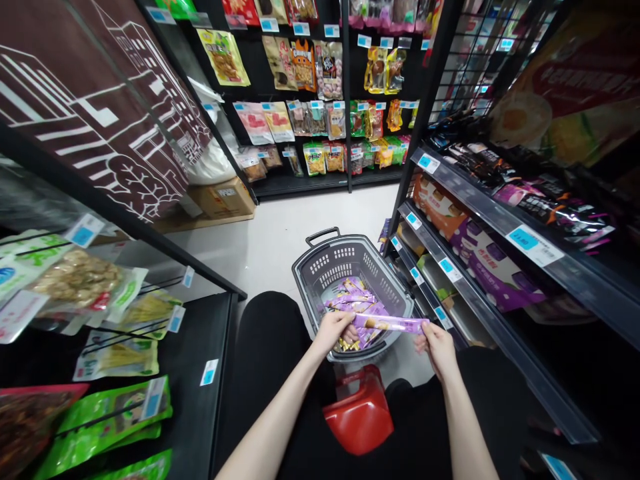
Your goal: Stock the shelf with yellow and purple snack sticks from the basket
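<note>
A long purple snack packet (390, 324) is stretched level between my two hands, above the near rim of a grey shopping basket (301, 283). My left hand (336, 331) pinches its left end, and my right hand (436, 343) pinches the right end. Inside the basket lie several similar purple packets (356, 297), some partly hidden by my left hand and the held packet. The basket stands on the floor with its black handle (323, 235) at the far side.
Beneath my forearms is a red plastic object (359, 417). Shelves (520, 240) with boxes and dark packets rise close on my right. Hanging snack bags (105, 287) crowd the left, and a back rack (300, 183) holds more. A cardboard box (223, 200) sits at the far left.
</note>
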`<state>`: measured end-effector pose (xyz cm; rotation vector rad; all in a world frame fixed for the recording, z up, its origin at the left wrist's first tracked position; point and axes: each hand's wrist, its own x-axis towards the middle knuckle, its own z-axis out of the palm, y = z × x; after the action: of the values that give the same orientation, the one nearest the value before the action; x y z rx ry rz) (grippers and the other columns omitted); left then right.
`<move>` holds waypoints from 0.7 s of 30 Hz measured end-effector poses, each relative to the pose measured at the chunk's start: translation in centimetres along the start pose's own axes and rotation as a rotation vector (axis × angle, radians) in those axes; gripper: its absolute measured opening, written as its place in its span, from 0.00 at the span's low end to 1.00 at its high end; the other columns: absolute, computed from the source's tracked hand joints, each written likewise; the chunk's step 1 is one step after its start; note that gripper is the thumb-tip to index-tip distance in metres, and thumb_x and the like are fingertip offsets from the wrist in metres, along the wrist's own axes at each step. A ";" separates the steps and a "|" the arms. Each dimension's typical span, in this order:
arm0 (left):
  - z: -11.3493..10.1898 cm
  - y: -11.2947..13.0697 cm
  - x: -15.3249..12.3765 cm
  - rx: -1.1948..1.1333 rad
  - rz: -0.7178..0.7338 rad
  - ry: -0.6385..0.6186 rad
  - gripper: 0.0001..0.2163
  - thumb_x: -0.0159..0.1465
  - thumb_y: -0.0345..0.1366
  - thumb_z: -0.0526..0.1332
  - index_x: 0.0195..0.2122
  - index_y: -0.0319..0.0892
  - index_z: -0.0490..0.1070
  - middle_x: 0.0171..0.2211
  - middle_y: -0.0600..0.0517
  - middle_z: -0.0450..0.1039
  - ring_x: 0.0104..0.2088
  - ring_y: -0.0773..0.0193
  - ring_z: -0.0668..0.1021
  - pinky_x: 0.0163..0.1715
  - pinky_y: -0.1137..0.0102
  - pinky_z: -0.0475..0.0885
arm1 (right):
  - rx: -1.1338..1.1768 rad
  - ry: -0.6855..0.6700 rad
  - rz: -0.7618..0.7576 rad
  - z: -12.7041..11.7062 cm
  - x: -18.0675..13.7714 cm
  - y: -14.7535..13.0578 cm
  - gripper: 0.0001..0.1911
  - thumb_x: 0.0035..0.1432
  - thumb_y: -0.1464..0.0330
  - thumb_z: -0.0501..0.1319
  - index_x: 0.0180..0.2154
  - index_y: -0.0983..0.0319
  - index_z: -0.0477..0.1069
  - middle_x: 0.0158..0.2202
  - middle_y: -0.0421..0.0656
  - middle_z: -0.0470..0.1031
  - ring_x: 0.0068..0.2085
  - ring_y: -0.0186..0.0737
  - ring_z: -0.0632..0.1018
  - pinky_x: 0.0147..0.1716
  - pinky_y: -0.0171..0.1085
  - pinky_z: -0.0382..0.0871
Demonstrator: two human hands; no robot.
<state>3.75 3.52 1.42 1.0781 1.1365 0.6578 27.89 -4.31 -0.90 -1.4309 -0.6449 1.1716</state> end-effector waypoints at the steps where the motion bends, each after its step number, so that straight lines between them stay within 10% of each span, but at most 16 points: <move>1: 0.0 0.0 0.0 -0.042 -0.023 -0.009 0.20 0.50 0.53 0.58 0.20 0.37 0.70 0.17 0.49 0.73 0.19 0.60 0.75 0.20 0.67 0.70 | 0.046 -0.019 0.024 0.0 -0.1 -0.1 0.19 0.43 0.53 0.64 0.24 0.63 0.71 0.15 0.39 0.71 0.15 0.34 0.71 0.14 0.32 0.64; 7: -0.2 -0.1 0.2 -0.210 -0.062 -0.004 0.17 0.45 0.41 0.67 0.32 0.34 0.74 0.24 0.49 0.76 0.28 0.57 0.79 0.33 0.61 0.75 | 0.228 -0.067 0.006 0.5 -0.7 -1.2 0.18 0.42 0.59 0.67 0.34 0.64 0.74 0.32 0.43 0.76 0.31 0.39 0.77 0.32 0.38 0.74; 12: -0.2 -0.3 0.3 -0.185 0.011 0.003 0.25 0.44 0.32 0.67 0.46 0.37 0.69 0.21 0.56 0.73 0.24 0.62 0.77 0.30 0.62 0.76 | 0.164 -0.010 -0.029 0.4 -0.2 -0.4 0.28 0.40 0.64 0.69 0.46 0.60 0.68 0.30 0.38 0.73 0.30 0.37 0.75 0.27 0.37 0.75; 21: -0.2 -1.0 0.3 0.684 0.006 0.021 0.15 0.53 0.32 0.59 0.43 0.37 0.71 0.33 0.47 0.76 0.37 0.59 0.77 0.41 0.66 0.70 | -0.345 0.040 -0.264 0.9 5.7 1.3 0.22 0.47 0.60 0.59 0.43 0.65 0.68 0.36 0.48 0.74 0.35 0.45 0.76 0.34 0.43 0.72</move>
<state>3.54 3.43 0.36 1.6488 1.4208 0.2772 28.83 0.77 -3.70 -1.5923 -1.0116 0.8497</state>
